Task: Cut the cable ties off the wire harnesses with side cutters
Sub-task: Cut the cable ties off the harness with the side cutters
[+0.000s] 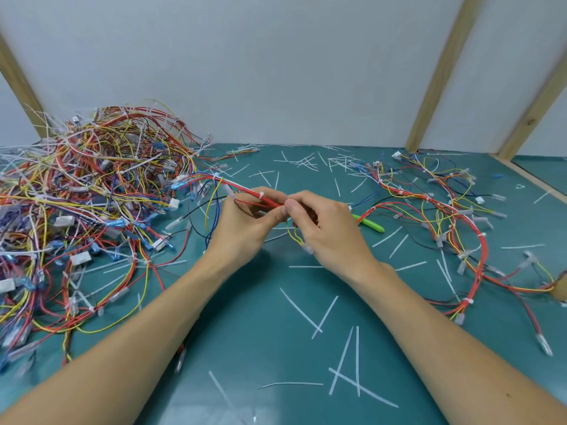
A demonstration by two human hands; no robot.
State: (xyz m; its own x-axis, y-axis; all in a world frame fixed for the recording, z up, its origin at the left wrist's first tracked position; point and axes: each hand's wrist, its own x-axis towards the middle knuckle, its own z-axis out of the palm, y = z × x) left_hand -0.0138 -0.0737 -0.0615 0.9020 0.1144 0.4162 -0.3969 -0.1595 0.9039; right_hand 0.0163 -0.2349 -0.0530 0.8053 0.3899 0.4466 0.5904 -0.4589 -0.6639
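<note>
Your left hand (245,222) and right hand (322,225) meet at the middle of the frame, both pinching the same wire harness (245,191), a bundle of red wires that runs up and left from your fingers toward the big pile of harnesses (86,194) filling the left side of the tabletop (260,302). A white cable tie (261,196) still wraps the red bundle just above your left hand's fingertips, and thin yellow wires hang in a loop below your right hand's fingers. The side cutters (369,223) lie on the tabletop just right of your right hand, only their green handles showing past your knuckles; neither hand touches them. A looser spread of harnesses (445,216) lies across the right side of the frame. Cut white tie pieces (346,363) are scattered over the green surface, thickest near the back wall and in the lower middle between your forearms
</note>
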